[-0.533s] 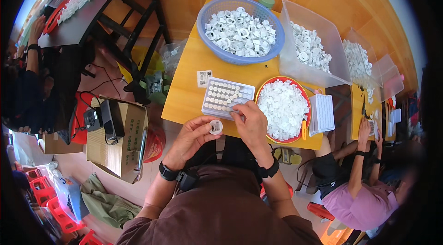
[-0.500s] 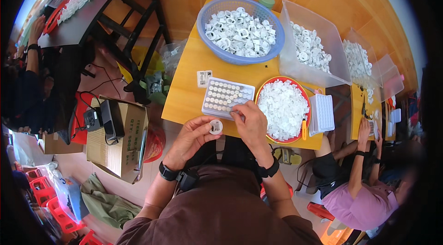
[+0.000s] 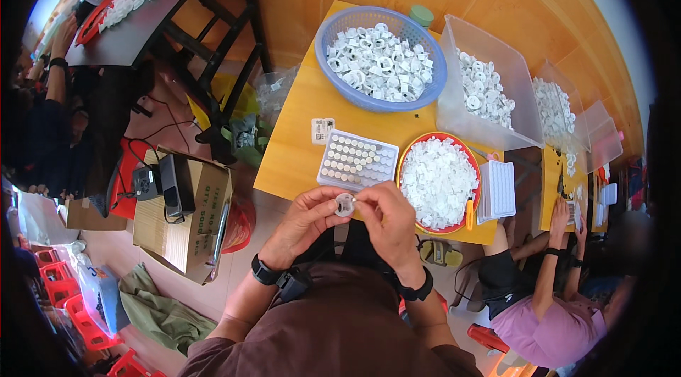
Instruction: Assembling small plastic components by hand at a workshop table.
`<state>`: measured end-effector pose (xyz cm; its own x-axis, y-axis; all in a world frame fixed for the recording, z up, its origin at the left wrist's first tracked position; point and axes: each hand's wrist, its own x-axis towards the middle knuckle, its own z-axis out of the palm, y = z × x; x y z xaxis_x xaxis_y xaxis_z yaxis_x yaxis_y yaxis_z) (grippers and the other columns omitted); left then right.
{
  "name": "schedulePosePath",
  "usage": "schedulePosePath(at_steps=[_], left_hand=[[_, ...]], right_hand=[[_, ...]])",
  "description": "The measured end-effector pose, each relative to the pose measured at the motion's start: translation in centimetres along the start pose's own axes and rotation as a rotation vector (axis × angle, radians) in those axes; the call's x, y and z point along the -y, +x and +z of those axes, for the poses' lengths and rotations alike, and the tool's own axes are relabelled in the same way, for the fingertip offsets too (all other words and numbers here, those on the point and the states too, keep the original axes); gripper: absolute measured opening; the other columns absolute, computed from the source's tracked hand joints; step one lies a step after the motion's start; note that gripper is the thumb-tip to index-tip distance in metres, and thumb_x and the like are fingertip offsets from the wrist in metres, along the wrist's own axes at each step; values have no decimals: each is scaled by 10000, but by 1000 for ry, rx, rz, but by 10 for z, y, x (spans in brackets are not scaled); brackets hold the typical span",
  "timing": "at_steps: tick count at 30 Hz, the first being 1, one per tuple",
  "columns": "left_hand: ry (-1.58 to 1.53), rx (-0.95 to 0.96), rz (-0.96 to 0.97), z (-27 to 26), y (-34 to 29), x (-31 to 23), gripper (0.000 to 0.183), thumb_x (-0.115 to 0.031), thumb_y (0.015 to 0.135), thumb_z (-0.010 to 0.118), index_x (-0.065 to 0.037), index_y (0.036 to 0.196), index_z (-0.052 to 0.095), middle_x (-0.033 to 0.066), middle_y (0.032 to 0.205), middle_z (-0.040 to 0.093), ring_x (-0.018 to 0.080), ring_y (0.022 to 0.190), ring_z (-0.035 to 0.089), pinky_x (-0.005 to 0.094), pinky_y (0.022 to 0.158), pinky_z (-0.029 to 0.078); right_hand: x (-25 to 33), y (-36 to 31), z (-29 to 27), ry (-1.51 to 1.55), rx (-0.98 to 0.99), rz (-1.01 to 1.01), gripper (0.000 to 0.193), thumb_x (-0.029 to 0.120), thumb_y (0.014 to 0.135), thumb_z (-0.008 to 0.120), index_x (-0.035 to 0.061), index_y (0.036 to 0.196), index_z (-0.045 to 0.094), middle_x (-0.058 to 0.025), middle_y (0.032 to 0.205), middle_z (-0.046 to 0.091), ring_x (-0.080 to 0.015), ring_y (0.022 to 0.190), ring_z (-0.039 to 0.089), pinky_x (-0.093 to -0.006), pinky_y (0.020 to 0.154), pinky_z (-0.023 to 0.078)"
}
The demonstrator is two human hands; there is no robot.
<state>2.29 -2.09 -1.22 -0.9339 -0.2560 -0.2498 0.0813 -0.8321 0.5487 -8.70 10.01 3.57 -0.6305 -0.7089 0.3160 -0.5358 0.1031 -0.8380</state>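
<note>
My left hand grips a round white plastic part between thumb and fingers, its hollow face turned up. At the rim of that part, my right hand pinches a small pale piece, mostly covered by the fingertips. Just beyond both hands lies a white tray with pockets; small round pale discs fill its left side, while pockets at the right are bare. Right of the tray, a red round tray with a yellow rim holds a heap of small clear-white plastic pieces.
A blue basket and a clear bin of white parts stand at the back. A yellow-handled tool rests on the red tray's edge. Stacked white trays sit at right. Cardboard box stands left; a co-worker sits right.
My right hand has left the disc tray and come to the round part in my left hand. The left hand has turned the part face up and moved slightly right.
</note>
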Motion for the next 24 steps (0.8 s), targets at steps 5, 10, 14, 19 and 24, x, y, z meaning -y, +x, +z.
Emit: schedulePosePath(at_steps=[5, 10, 14, 19, 24], left_hand=[[4, 0, 10, 4, 0, 2, 255, -107, 849, 583, 3, 1078, 557, 83, 1017, 599, 164, 945, 587, 318, 844, 504], [26, 7, 20, 9, 0, 1, 224, -79, 856, 570, -19, 1072, 573, 66, 1038, 593, 141, 953, 575, 296, 828, 497], [100, -15, 18, 6, 0, 0, 214, -74, 844, 588, -21, 1052, 588, 66, 1021, 602, 142, 944, 577, 290, 816, 497], [150, -22, 29, 8, -2, -2, 207, -72, 835, 600, -14, 1034, 599, 67, 1001, 613, 139, 929, 580, 282, 798, 499], [160, -13, 47, 9, -1, -2, 209, -76, 834, 602, -10, 1032, 598, 70, 991, 614, 136, 918, 583, 282, 790, 501]], right_hand=[[-2, -6, 8, -122, -64, -187, 137, -21, 722, 637, 19, 844, 588, -92, 755, 555, -255, 617, 578, -320, 518, 454], [-10, -9, 7, -212, -79, -280, 143, -49, 710, 654, 14, 831, 614, -87, 753, 579, -196, 615, 588, -282, 507, 455], [-9, -7, 5, 0, -5, -98, 129, -32, 697, 653, 18, 804, 601, -89, 735, 556, -232, 600, 583, -279, 506, 461], [-8, -5, 1, 121, 45, 19, 115, -32, 705, 646, 19, 801, 606, -95, 739, 558, -229, 603, 583, -271, 505, 457], [-11, -8, 6, -78, -12, -192, 134, -22, 720, 638, 25, 843, 611, -96, 746, 552, -234, 613, 578, -288, 504, 456]])
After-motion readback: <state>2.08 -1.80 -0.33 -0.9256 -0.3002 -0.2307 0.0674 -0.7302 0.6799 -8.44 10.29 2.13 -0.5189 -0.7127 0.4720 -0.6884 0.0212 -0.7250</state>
